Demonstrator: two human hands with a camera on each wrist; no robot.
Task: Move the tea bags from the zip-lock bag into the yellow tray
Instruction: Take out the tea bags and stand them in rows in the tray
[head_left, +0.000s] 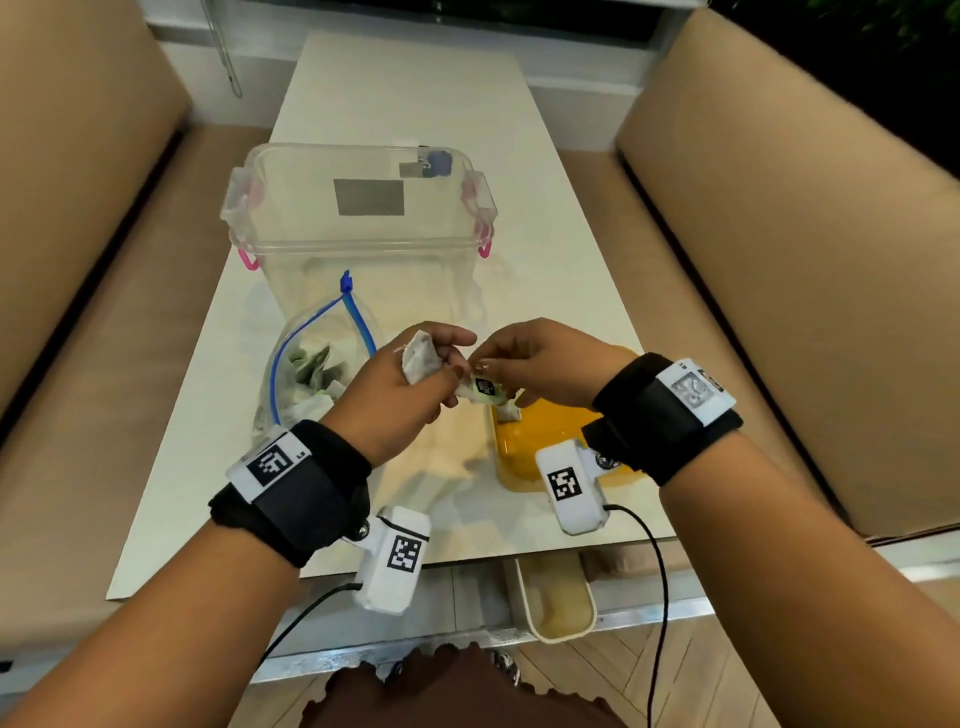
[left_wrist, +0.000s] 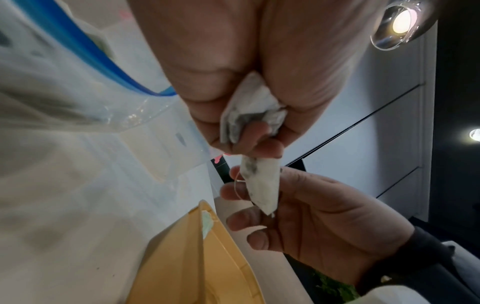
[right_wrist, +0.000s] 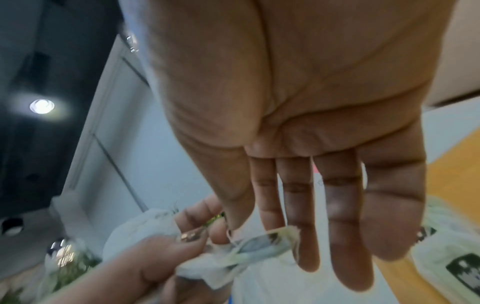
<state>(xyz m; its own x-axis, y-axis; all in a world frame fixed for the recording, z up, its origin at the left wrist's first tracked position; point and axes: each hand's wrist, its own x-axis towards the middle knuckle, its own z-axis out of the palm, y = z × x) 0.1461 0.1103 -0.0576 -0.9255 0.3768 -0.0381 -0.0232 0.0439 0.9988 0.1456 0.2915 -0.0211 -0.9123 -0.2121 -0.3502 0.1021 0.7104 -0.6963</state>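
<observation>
Paper tea bags (head_left: 422, 358) sit bunched in the left hand (head_left: 410, 387), between the zip-lock bag (head_left: 311, 364) at left and the yellow tray (head_left: 540, 441) at right. The right hand (head_left: 540, 364), thumb and forefinger pinching a tag (head_left: 485, 389), should probably tease one bag free gently, sparing the string.

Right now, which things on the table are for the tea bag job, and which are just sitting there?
For the job:
- tea bags, gripped in the left hand
- right hand, pinching one
- zip-lock bag
- yellow tray

Just sitting there:
- clear plastic box
- white dish under the table edge
</observation>
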